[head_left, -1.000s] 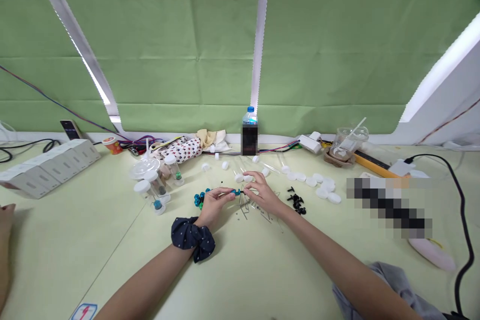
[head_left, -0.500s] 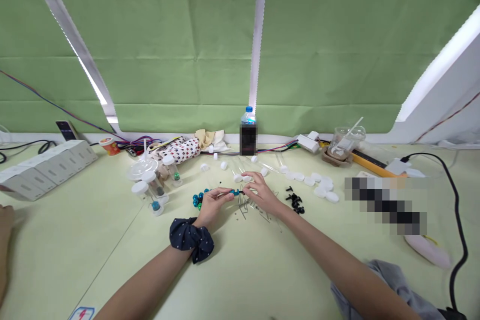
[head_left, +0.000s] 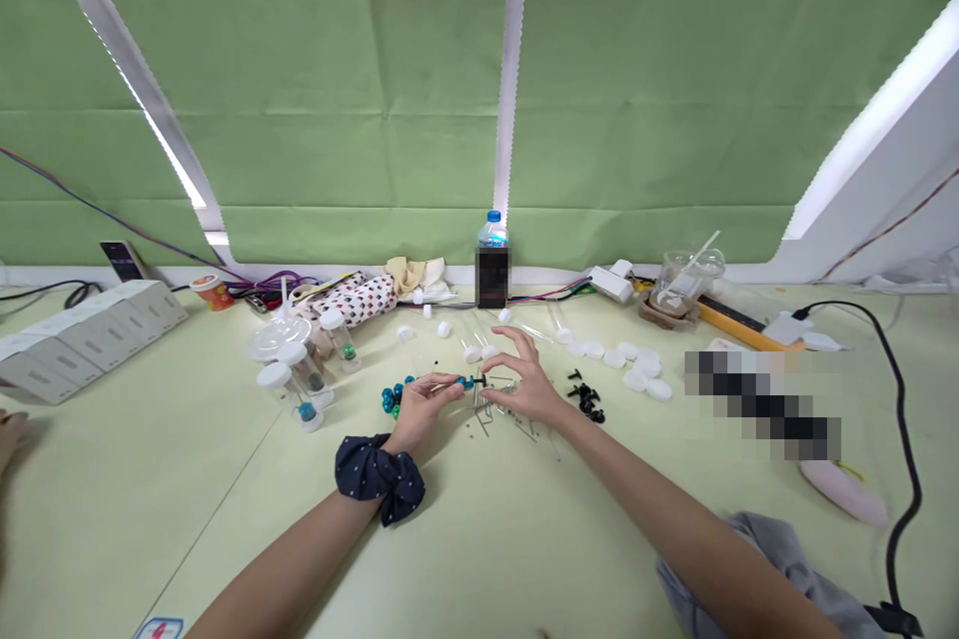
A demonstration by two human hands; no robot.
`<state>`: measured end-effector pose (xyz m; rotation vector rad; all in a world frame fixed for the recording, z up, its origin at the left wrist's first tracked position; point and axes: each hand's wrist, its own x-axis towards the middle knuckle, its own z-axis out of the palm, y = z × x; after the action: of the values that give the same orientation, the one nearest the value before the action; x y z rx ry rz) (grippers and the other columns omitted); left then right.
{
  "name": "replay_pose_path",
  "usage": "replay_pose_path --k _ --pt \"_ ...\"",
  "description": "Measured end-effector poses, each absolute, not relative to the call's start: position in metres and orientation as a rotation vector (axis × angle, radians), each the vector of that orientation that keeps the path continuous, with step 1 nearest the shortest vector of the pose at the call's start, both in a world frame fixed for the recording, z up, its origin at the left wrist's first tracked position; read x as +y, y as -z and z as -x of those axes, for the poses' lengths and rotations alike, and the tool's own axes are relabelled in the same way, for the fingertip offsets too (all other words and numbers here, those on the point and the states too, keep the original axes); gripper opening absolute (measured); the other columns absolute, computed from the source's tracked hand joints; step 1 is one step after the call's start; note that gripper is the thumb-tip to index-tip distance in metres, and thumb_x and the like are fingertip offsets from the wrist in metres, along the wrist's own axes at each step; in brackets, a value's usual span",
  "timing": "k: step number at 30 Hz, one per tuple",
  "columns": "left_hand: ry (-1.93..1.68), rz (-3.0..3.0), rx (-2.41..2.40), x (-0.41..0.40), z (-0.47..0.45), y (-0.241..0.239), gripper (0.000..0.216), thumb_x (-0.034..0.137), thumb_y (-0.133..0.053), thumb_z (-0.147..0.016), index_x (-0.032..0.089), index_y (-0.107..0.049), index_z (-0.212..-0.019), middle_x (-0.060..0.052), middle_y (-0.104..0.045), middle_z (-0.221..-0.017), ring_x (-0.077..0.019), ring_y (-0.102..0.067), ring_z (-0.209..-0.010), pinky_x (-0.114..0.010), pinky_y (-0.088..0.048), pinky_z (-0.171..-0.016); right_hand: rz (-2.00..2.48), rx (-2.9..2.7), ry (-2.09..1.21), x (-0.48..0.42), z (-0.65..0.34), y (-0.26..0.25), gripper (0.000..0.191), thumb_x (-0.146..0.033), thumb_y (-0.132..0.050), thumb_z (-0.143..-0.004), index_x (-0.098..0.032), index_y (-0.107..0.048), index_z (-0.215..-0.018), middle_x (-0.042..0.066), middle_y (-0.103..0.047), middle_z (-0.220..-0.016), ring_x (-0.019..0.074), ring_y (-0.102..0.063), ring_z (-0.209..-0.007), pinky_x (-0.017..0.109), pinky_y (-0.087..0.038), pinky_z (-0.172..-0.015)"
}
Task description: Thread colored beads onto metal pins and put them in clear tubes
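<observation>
My left hand [head_left: 426,404] pinches a small shiny blue part [head_left: 466,382] between thumb and fingers. A black screw-like piece [head_left: 480,380] sticks out of the right end of that part. Just beside its head is my right hand [head_left: 524,384], thumb and fingers spread apart with the head between them, apparently not touching. More blue and green shiny parts [head_left: 388,399] lie left of my left hand, partly hidden by it. Thin bent metal rods, like hex keys [head_left: 483,422], are scattered under and between the hands. A pile of black T-shaped pieces [head_left: 588,399] lies right of my right hand.
Clear jars with white lids [head_left: 275,377] stand at left, coloured bits inside. White round caps [head_left: 635,379] and clear tubes lie behind the hands. Farther back is a bottle [head_left: 492,235]. White boxes [head_left: 90,339] line the left; another person's hand [head_left: 10,431] shows at the edge.
My right hand's fingers have spread and drawn slightly off the black piece, leaving its head in view. My left hand keeps hold of the blue part. The view has shifted slightly.
</observation>
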<state>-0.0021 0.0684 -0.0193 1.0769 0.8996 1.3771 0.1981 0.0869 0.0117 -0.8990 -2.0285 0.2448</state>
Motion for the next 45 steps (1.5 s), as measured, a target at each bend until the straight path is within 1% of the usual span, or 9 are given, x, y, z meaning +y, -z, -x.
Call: replay_pose_path --k 6,10,13,17,28,34,41,45 --pt "-1.372 -1.085 0.907 0.0685 0.0017 0.0186 0.020 0.022 -0.079 -0.060 0.014 -0.073 -0.078 -0.008 -0.072 -0.083 -0.0201 -0.066 -0.077 -0.036 -0.052 -0.078 0.892 -2.028 -0.245 0.0892 -0.1984 -0.0092 0.017 -0.031 -0.073 -0.067 -0.024 -0.067 -0.080 0.005 -0.037 -0.133 0.0284 -0.028 -0.127 0.045 -0.022 -0.105" --pt "-1.368 -1.085 0.903 0.0687 0.0018 0.0189 0.019 0.021 -0.078 -0.061 0.015 -0.073 -0.078 -0.007 -0.071 -0.082 -0.0190 -0.065 -0.077 -0.034 -0.052 -0.077 0.883 -2.046 -0.250 0.0903 -0.1989 -0.0084 0.015 -0.032 -0.072 -0.069 -0.024 -0.068 -0.081 0.005 -0.041 -0.130 0.0278 -0.029 -0.126 0.045 -0.022 -0.104" --pt "-1.360 -1.085 0.907 0.0695 0.0026 0.0201 0.018 0.021 -0.078 -0.061 0.015 -0.073 -0.078 -0.006 -0.071 -0.083 -0.0178 -0.065 -0.076 -0.032 -0.052 -0.077 0.882 -2.060 -0.265 0.0910 -0.1995 -0.0081 0.013 -0.033 -0.071 -0.071 -0.025 -0.068 -0.081 0.005 -0.048 -0.122 0.0262 -0.034 -0.121 0.044 -0.024 -0.102" --pt "-1.359 -1.083 0.925 0.0709 0.0032 0.0211 0.018 0.020 -0.079 -0.060 0.015 -0.073 -0.077 -0.005 -0.071 -0.081 -0.0150 -0.064 -0.070 -0.030 -0.052 -0.073 0.902 -2.086 -0.298 0.0917 -0.2002 -0.0071 0.013 -0.035 -0.069 -0.074 -0.025 -0.068 -0.083 0.005 -0.054 -0.106 0.0236 -0.041 -0.112 0.042 -0.028 -0.099" --pt "-1.363 -1.090 0.940 0.0695 0.0013 0.0163 0.020 0.021 -0.080 -0.057 0.015 -0.073 -0.075 -0.006 -0.071 -0.079 -0.0166 -0.064 -0.071 -0.032 -0.051 -0.072 0.910 -2.113 -0.363 0.0930 -0.2000 -0.0060 0.016 -0.038 -0.061 -0.081 -0.025 -0.068 -0.085 0.003 -0.055 -0.082 0.0204 -0.047 -0.090 0.038 -0.036 -0.084" --pt "-1.361 -1.107 0.944 0.0685 0.0007 0.0153 0.020 0.022 -0.079 -0.058 0.015 -0.073 -0.075 -0.006 -0.071 -0.080 -0.0181 -0.064 -0.074 -0.034 -0.051 -0.075 0.879 -2.124 -0.380 0.0958 -0.1996 -0.0027 0.017 -0.038 -0.058 -0.084 -0.024 -0.068 -0.085 0.003 -0.058 -0.080 0.0198 -0.047 -0.087 0.038 -0.036 -0.082" --pt "-1.354 -1.118 0.945 0.0692 0.0013 0.0174 0.019 0.021 -0.079 -0.059 0.015 -0.073 -0.076 -0.006 -0.070 -0.080 -0.0170 -0.063 -0.072 -0.033 -0.052 -0.073 0.881 -2.155 -0.398 0.0944 -0.1990 -0.0020 0.025 -0.039 -0.051 -0.088 -0.022 -0.067 -0.081 0.003 -0.057 -0.077 0.0191 -0.047 -0.085 0.037 -0.037 -0.082" --pt "-1.357 -1.130 0.959 0.0702 0.0019 0.0181 0.020 0.023 -0.080 -0.058 0.015 -0.073 -0.075 -0.007 -0.070 -0.080 -0.0187 -0.063 -0.073 -0.035 -0.053 -0.073 0.902 -2.169 -0.409 0.0937 -0.1983 -0.0033 0.026 -0.039 -0.049 -0.089 -0.022 -0.066 -0.079 0.003 -0.057 -0.076 0.0188 -0.046 -0.084 0.036 -0.037 -0.081"
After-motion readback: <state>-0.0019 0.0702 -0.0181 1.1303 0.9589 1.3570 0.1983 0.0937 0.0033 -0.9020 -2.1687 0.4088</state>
